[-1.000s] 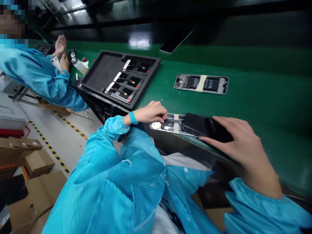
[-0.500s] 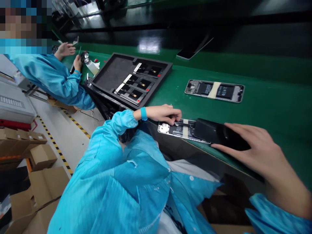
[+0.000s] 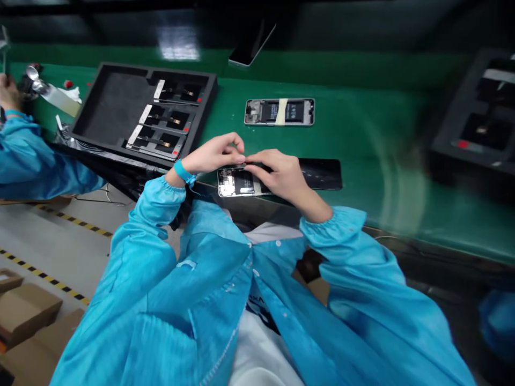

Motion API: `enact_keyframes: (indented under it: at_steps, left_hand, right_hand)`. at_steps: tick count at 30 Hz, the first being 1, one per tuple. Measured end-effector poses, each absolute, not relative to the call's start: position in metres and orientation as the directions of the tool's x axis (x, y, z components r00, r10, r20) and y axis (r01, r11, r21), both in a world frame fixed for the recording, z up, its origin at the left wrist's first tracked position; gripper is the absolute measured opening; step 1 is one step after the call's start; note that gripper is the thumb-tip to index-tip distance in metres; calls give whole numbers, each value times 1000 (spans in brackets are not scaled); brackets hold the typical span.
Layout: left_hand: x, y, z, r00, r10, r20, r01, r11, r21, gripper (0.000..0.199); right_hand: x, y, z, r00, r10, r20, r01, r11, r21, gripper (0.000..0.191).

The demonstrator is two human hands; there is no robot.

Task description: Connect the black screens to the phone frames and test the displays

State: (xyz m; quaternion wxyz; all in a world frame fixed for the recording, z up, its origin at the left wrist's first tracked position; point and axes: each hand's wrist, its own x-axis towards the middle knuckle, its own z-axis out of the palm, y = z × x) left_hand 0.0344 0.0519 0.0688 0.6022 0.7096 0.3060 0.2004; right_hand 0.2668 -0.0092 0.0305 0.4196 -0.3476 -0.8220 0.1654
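An opened phone body (image 3: 236, 184) lies at the bench's near edge, its battery and bright circuit area exposed, with a strip of pale tape across it. Over its far edge my left hand (image 3: 217, 153) pinches thumb and forefinger together. My right hand (image 3: 281, 174) reaches across the phone body, fingertips also pinched and meeting the left ones. Whatever sits between the fingertips is too small to make out. A black screen panel (image 3: 324, 175) lies at the phone's right end, partly behind my right hand. Farther back rests another opened phone body (image 3: 298, 111), taped across its battery.
To the left, a dark foam tray (image 3: 86, 115) carries several screen panels (image 3: 164, 119). Another tray (image 3: 446, 126) with panels stands at the right, blurred. A black phone-like slab (image 3: 242, 53) lies at the back. A co-worker's hand (image 3: 10, 94) and a bottle (image 3: 60, 98) are at far left.
My right hand has let go of the black screen panel, now lying flat, and moved left to meet my left hand. The view has swung right, bringing the second tray in.
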Motion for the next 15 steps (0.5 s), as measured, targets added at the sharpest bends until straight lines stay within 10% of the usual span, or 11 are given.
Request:
enact_keyframes:
  at_steps: [7, 15]
  left_hand:
    - [9, -3, 45, 474, 837, 273, 396, -480, 783, 33]
    - [-2, -49, 4, 530, 786, 319, 596, -613, 519, 66]
  right_hand:
    - [267, -11, 27, -480, 701, 528, 315, 699, -642, 15]
    - [264, -21, 18, -583, 647, 492, 473, 762, -442, 20]
